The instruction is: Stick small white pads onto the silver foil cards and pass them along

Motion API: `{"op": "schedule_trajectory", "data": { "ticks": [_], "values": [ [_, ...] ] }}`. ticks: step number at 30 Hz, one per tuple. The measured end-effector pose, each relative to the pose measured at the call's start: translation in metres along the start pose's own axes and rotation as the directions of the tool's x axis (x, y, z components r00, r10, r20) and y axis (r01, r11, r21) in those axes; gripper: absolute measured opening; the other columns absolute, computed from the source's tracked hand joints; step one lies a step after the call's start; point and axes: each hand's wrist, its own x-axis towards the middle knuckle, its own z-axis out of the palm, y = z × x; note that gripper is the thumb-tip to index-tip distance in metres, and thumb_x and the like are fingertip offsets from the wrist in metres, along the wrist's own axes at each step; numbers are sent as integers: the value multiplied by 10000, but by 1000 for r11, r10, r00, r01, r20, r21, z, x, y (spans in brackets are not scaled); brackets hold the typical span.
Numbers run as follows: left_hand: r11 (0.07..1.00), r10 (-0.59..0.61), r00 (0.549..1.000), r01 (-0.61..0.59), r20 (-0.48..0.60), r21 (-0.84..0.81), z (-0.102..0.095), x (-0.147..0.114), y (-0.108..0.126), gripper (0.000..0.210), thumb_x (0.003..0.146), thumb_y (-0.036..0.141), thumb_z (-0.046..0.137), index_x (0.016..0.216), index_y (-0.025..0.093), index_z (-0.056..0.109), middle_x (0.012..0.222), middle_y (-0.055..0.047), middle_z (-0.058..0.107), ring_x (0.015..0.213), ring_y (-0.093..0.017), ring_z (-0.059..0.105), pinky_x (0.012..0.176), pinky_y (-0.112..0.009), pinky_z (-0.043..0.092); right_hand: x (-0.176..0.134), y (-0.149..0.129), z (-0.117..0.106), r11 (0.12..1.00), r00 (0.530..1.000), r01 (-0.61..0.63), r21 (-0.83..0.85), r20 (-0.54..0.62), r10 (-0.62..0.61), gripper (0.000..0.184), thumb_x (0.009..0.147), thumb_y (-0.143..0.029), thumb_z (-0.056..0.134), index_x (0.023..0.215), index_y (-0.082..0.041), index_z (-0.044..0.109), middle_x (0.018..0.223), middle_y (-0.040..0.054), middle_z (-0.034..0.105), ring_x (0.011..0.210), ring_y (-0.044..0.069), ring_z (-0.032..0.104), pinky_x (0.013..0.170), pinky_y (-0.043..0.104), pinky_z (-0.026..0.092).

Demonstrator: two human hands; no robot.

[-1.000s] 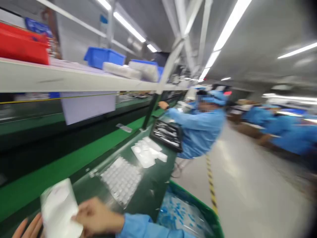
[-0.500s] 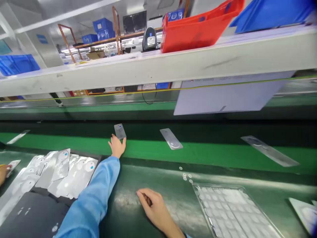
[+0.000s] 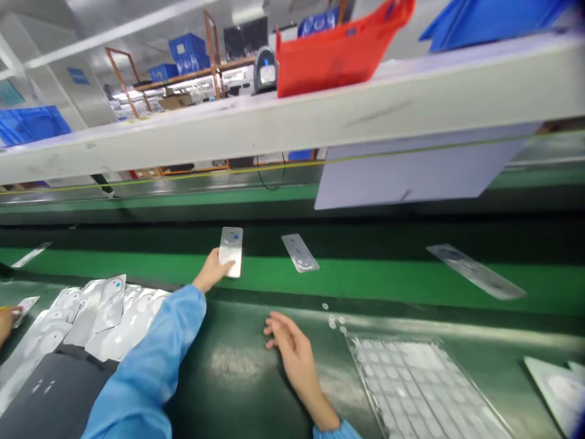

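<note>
My left hand [image 3: 214,268], in a blue sleeve, grips a silvery phone back cover [image 3: 231,250] by its lower left side. The cover is tilted upright over the green belt, with a blue dot near its top. My right hand [image 3: 295,353] hovers above the dark green bench, fingers loosely curled and apart, holding nothing that shows. Further along the belt lie a second back cover [image 3: 300,253] and a third long one [image 3: 475,271]. Several small clear rings [image 3: 332,322] rest beyond my right hand, beside a clear plastic tray [image 3: 425,390] of small round pieces.
Several silvery covers [image 3: 109,305] are heaped at the left on a dark grey mat [image 3: 55,396]. A co-worker's hand [image 3: 6,323] holds a small cover at the left edge. Overhead runs a white shelf [image 3: 183,137] with a red bin [image 3: 333,61]. White panels [image 3: 557,390] lie far right.
My left hand has taken hold of the back cover and raised it off the belt, slightly rightward. My right hand has lifted and its fingers have loosened. The other belt covers appear shifted left.
</note>
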Motion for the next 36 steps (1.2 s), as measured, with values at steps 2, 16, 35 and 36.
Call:
{"op": "schedule_trajectory", "data": {
  "ticks": [2, 16, 35, 36],
  "values": [
    [996, -15, 980, 32, 198, -82, 16, -58, -12, 456, 869, 301, 804, 1251, 137, 617, 1246, -132, 688, 1165, -268, 661, 1018, -430, 541, 3, -8, -5, 1000, 998, -10, 16, -55, 11, 677, 791, -743, 722, 1164, -180, 678, 975, 120, 721, 839, 263, 688, 600, 337, 583],
    [626, -275, 819, 550, 504, -553, 60, -171, -13, 715, 755, 387, 857, 1372, 123, 610, 1086, -152, 789, 1033, -307, 748, 884, -368, 582, -60, -26, -28, 903, 940, -65, -425, 278, 199, 526, 1030, -640, 439, 753, -208, 553, 623, -19, 540, 565, 149, 510, 548, 268, 401],
    [797, -185, 865, 410, 466, -444, 57, -180, -8, 403, 864, 337, 661, 1211, 161, 764, 1252, -80, 754, 1204, -307, 671, 1074, -372, 500, -56, -40, -38, 309, 818, 542, -781, 407, -406, 238, 1041, -219, 585, 1187, -256, 770, 1007, 70, 755, 839, 181, 730, 718, 268, 594],
    [776, -200, 858, 433, 473, -458, 56, -180, -9, 404, 869, 343, 641, 1206, 161, 769, 1270, -75, 747, 1230, -308, 655, 1097, -372, 482, -56, -39, -38, 309, 822, 536, -785, 402, -403, 229, 1042, -236, 589, 1173, -259, 775, 1005, 69, 759, 834, 180, 731, 721, 268, 594]
  ]
}}
